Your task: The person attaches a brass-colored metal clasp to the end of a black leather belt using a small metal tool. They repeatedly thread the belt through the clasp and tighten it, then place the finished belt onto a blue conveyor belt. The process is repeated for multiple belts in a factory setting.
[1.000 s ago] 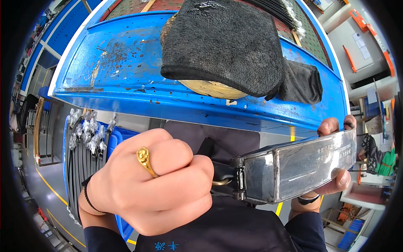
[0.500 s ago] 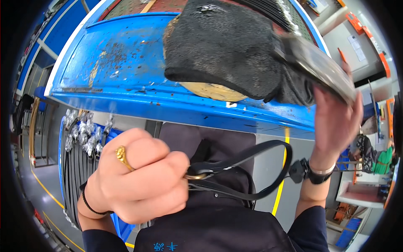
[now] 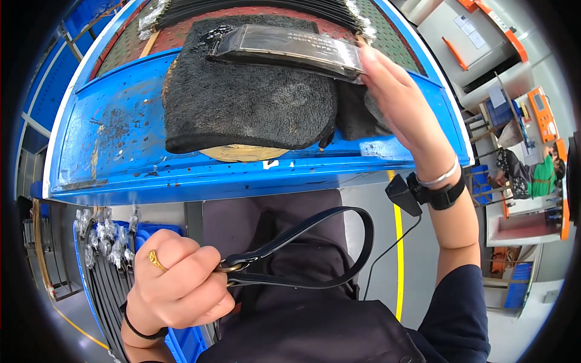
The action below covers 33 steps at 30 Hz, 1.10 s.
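Note:
My left hand [image 3: 175, 281] is closed in a fist on a black leather strap [image 3: 363, 242]. The strap's free part bends round in a loop to the right, and a brass-coloured metal ring [image 3: 233, 266] shows beside my fingers. My right hand [image 3: 399, 100] grips the right end of a flat, dark, see-through plastic case [image 3: 293, 48] with a printed label. Tilted slightly, the case lies against a black fuzzy cloth [image 3: 254, 103], near a wet, shiny patch at its upper left. Under the cloth, the edge of a round yellowish pad [image 3: 245, 152] shows.
The blue worktable [image 3: 115, 133] has dark stains and scuffs. Along its far side lies a row of black straps [image 3: 260, 9] with plastic-wrapped ends. More wrapped straps [image 3: 109, 254] hang at lower left over a blue bin. Another person [image 3: 538, 175] is far right.
My right hand has brought the plastic case leftward, down onto the cloth. My left hand and the strap loop have shifted slightly left and lower in view, as has the table scene.

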### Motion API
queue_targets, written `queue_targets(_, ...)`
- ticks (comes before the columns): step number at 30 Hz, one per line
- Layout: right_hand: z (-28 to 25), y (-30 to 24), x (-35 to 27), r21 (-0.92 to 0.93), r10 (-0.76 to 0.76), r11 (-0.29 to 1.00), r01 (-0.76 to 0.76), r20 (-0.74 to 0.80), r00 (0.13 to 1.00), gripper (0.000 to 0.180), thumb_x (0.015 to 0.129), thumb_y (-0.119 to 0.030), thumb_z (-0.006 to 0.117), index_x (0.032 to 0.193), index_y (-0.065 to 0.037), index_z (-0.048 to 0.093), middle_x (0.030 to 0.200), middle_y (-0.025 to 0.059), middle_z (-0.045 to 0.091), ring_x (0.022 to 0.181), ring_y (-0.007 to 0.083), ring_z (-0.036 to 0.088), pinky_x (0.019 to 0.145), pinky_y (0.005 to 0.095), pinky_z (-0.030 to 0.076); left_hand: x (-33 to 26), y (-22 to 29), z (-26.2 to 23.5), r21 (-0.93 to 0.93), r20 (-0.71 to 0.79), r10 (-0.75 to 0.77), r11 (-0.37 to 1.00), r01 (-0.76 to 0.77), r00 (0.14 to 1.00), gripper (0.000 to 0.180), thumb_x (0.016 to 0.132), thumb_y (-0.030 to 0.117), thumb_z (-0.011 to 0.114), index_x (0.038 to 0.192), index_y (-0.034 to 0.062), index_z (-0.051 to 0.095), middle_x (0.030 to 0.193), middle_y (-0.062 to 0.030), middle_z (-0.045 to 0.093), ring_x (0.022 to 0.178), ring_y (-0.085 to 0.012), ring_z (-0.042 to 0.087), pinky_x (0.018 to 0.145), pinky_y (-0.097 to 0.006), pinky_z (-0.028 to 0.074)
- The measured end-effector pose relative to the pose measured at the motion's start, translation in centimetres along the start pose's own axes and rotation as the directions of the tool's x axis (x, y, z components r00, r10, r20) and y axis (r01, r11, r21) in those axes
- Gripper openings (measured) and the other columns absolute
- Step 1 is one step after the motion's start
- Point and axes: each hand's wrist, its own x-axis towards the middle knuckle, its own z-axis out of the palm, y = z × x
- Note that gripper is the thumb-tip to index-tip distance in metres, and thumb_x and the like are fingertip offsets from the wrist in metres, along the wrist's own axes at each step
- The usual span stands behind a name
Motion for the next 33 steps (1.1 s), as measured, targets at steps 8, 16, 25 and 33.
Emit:
queue_targets(8,-3.3,2.3,-5.5,-0.971,-0.412,0.163,0.175,0.094,0.906,0.028,0.086,-0.025,0.048,0.097,-0.004,0.063,0.128,0.0129,0.042,0.126,0.0346,0.026,0.103,0.0433,0.015,0.7,-0.3,0.3,-0.020,0.016,-0.016,1.000,0.016,1.000,0.020,0.043,0.011,0.061,0.060,0.0057,0.052,0.074,-0.0058,0.049,0.058,-0.0218,0.048,0.050,-0.032,0.037)
queue_targets(16,1.2,-1.7,-13.8,-0.683,-0.598,0.358,0.637,0.356,0.718,0.044,0.086,-0.048,0.037,0.090,-0.017,0.067,0.128,0.0147,0.038,0.126,0.0405,0.017,0.102,0.0502,0.010,1.6,0.5,1.0,0.007,-0.028,0.012,1.000,-0.012,1.000,0.018,0.047,0.011,0.062,0.061,0.0056,0.053,0.076,-0.0060,0.051,0.059,-0.0202,0.048,0.050,-0.031,0.037)
queue_targets(25,3.3,-1.3,-14.1,-0.580,-0.563,0.103,0.808,0.636,0.528,0.045,0.083,-0.054,0.040,0.098,-0.021,0.066,0.140,0.0148,0.020,0.128,0.0445,0.001,0.102,0.0544,-0.003,2.1,1.1,1.3,0.044,-0.032,0.057,0.997,-0.056,0.998,0.021,0.043,0.011,0.062,0.061,0.0052,0.053,0.077,-0.0065,0.051,0.059,-0.0199,0.047,0.049,-0.031,0.036)
queue_targets(33,3.0,-0.8,-13.8,-0.487,-0.604,0.299,0.821,0.569,0.558,0.041,0.083,-0.052,0.042,0.103,-0.023,0.063,0.141,0.0165,0.016,0.128,0.0455,0.003,0.103,0.0532,0.000,1.8,1.2,1.7,0.038,-0.042,0.045,0.998,-0.043,0.998,0.020,0.042,0.011,0.061,0.060,0.0055,0.053,0.076,-0.0058,0.052,0.059,-0.0195,0.047,0.049,-0.030,0.036)
